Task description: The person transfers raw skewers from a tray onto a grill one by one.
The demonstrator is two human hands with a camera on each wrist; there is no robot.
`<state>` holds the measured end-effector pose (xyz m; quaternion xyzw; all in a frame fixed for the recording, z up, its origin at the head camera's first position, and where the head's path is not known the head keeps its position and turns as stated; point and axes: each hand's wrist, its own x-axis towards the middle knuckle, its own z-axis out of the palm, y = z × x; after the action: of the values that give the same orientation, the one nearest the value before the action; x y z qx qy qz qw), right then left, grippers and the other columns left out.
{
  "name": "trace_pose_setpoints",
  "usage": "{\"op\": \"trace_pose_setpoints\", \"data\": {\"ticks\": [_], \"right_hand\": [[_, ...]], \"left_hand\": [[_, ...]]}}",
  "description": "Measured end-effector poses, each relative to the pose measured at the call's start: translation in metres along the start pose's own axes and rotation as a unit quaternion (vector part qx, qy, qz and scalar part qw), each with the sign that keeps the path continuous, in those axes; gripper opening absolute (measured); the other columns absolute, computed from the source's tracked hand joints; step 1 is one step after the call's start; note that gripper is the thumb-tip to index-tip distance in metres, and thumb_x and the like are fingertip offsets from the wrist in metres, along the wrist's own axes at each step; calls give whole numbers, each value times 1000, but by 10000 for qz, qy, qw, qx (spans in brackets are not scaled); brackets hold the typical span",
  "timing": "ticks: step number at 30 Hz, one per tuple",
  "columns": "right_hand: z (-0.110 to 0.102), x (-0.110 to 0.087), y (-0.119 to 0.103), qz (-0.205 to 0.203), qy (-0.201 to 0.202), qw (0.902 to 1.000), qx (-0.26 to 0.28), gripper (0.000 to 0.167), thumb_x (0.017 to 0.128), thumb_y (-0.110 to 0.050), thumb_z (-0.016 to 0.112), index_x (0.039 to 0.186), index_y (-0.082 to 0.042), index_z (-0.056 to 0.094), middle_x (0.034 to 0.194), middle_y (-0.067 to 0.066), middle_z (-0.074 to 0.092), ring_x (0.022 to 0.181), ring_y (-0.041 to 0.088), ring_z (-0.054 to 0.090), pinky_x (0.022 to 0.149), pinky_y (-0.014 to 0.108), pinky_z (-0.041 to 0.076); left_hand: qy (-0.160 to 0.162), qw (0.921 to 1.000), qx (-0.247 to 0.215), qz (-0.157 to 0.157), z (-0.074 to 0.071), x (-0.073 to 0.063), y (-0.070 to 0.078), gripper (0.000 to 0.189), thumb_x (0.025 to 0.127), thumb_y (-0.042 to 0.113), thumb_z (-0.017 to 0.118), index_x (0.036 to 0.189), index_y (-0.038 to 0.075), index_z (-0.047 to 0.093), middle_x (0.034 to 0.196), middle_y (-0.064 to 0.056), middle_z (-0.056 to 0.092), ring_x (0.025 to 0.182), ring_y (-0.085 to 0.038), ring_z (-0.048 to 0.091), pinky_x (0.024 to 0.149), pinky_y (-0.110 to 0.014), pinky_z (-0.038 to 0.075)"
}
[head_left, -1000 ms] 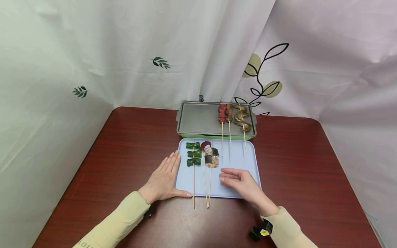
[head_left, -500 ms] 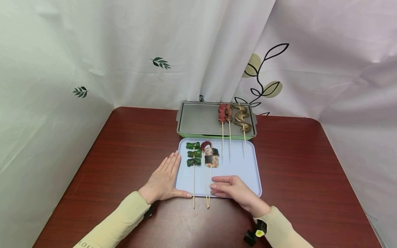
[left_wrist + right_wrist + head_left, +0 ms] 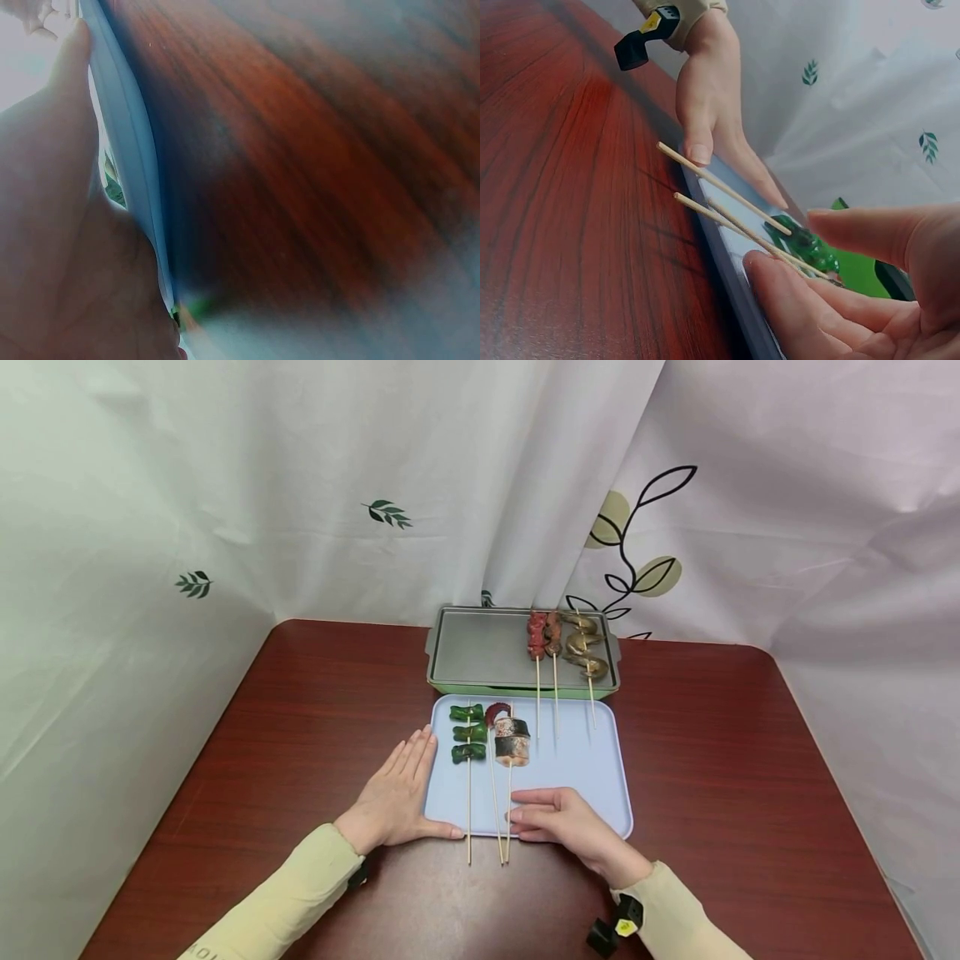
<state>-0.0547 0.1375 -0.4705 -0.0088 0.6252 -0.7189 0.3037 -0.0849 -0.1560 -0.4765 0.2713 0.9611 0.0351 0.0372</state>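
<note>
My left hand (image 3: 397,793) lies flat with spread fingers along the left edge of a light-blue tray (image 3: 570,777), its thumb at the near corner. Over the tray's front, my right hand (image 3: 562,818) has its fingertips right at the stick of a skewer with thick white-and-black banded pieces (image 3: 512,743). In the right wrist view a gap shows between the thumb (image 3: 847,225) and the fingers. Left of that skewer lie a dark red curled tentacle skewer (image 3: 492,714) and a green pepper skewer (image 3: 468,732). All three sticks overhang the tray's near edge.
Behind the tray stands a grey griddle (image 3: 480,647) with a green base. On its right side lie a red meat skewer (image 3: 537,635), a browner meat skewer (image 3: 553,633) and a skewer of curled brownish pieces (image 3: 583,645). White curtains surround the dark red wooden table (image 3: 712,777).
My right hand has moved left and toward me, up to the banded skewer's stick. That stick's near end has shifted slightly right. My left hand stays in place.
</note>
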Motion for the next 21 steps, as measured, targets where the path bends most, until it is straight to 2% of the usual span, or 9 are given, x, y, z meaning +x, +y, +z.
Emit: {"op": "trace_pose_setpoints", "data": {"ticks": [8,15,21], "right_hand": [[1,-6,-1,-156,396,9987,-266,57,88,7,70,139,18,47,104,18,68,87,20,70,80,37,60],[0,-10,-2,-202,569,9980,-177,57,87,9,70,139,17,47,104,17,66,83,18,70,77,36,61],[-3,-12,0,-161,599,9980,-109,57,87,9,71,139,15,49,104,16,67,81,17,70,75,37,61]], "left_hand": [[-39,10000,6,-27,-1,0,0,140,70,94,54,156,-12,22,163,-28,18,151,-38,18,121,-48,19],[-24,9999,107,-45,8,1,-4,142,70,99,41,158,-10,19,165,-26,15,153,-35,14,122,-46,16],[44,9999,-91,22,5,0,-3,141,70,97,47,156,-11,22,164,-28,17,152,-38,17,122,-47,16]]}}
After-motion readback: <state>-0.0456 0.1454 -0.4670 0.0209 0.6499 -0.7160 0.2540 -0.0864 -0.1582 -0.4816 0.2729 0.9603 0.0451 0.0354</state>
